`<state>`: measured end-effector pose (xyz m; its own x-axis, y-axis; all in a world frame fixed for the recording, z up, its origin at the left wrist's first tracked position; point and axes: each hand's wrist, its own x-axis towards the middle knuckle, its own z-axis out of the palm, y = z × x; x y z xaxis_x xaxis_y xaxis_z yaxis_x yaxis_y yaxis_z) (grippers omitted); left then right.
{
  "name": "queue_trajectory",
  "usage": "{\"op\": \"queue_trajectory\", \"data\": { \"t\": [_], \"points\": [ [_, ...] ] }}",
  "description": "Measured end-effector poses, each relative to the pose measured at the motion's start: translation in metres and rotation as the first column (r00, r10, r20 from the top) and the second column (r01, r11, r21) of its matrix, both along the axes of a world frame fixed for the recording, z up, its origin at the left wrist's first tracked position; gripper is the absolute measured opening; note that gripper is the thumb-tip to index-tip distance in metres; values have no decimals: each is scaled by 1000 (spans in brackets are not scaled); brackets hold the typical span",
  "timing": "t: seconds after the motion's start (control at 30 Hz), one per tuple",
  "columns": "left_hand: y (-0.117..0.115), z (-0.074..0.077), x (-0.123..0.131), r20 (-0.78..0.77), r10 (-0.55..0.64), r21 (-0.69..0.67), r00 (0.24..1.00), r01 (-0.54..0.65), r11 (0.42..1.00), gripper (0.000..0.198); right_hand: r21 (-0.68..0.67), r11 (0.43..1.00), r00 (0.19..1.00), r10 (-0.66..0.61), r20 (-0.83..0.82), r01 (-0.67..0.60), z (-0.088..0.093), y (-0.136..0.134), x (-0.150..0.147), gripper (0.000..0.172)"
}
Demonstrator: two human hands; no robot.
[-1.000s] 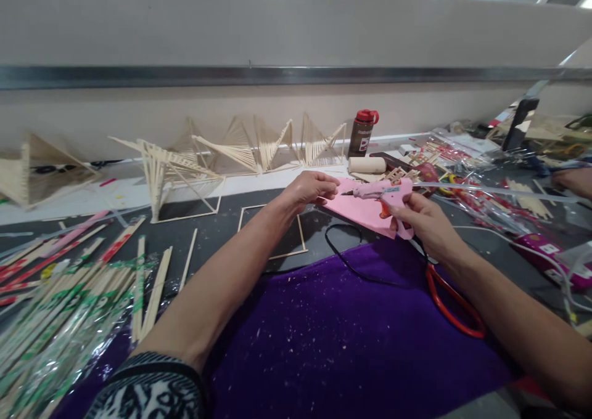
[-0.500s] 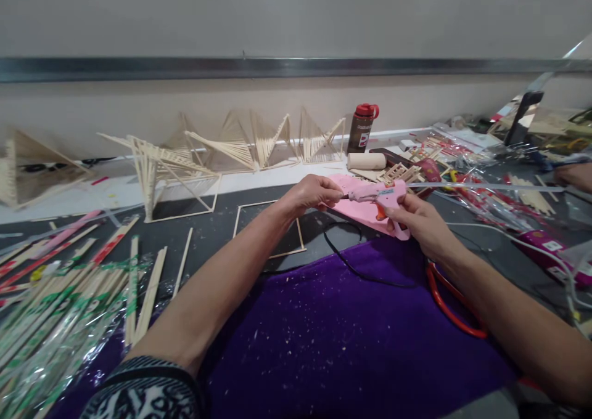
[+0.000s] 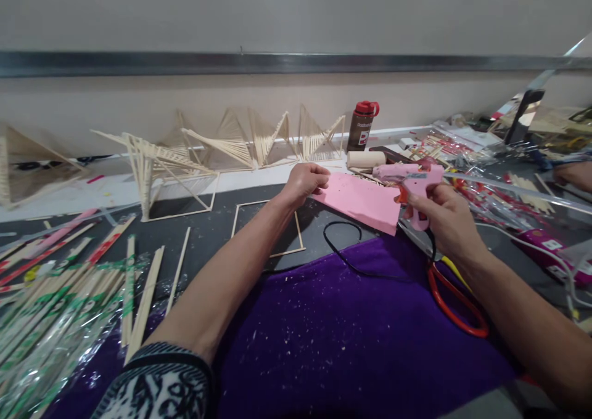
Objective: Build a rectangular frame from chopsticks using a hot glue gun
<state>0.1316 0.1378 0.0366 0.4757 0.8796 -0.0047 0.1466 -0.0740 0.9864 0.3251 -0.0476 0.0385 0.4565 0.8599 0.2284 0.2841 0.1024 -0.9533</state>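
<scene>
Trouble would be the pink glue gun [image 3: 411,176], clenched in the right hand [image 3: 446,222] at two o'clock, swinging its hot tip onto the left hand [image 3: 303,182] gripping the pink sheet [image 3: 365,203]

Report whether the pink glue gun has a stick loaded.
Loaded: a clear glue stick juts from the rear of the glue gun in the right hand.

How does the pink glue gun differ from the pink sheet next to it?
The glue gun is held up in the right hand; the sheet lies flat on the table, with the left hand at its left corner. The glue gun is a bulky tool with an orange trigger and a black cord; the sheet is thin and plain. Both are pink.
</scene>
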Motion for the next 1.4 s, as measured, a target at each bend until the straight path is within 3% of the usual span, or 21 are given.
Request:
{"op": "queue_trajectory", "data": {
  "t": [0.13,0.3,0.43,0.57,0.7,0.83,0.93,1.23,1.4],
  "points": [
    [0,3,16,-3,-54,8,999,54,998,20,-9,999,999,44,8,-44,0,-3,-6,24],
    [6,5,26,-191,5,268,982,47,962,22,-54,996,998,65,-12,-65,-4,-2,-10,24],
    [3,8,21,-212,78,381,974,9,925,19,-72,996,999,50,17,-49,-1,-3,-12,23],
    [-14,13,-5,-237,75,362,969,17,932,25,-97,988,989,107,-100,-117,4,-10,-17,23],
    [-43,18,-53,-320,-16,323,947,124,938,16,-136,959,957,223,-187,-250,8,-15,-28,21],
    [-74,20,-101,-425,29,316,905,118,941,21,-167,892,904,394,-166,-419,13,-8,-45,24],
    [-93,17,-125,-504,85,378,860,131,916,23,-210,864,889,453,-70,-457,13,1,-60,21],
    [-128,-23,-145,-757,223,540,614,394,744,27,-372,797,852,522,30,-475,-9,4,-81,23],
    [-114,-19,-141,-784,245,558,570,476,680,24,-402,796,853,518,66,-452,-12,3,-74,26]
  ]
}}
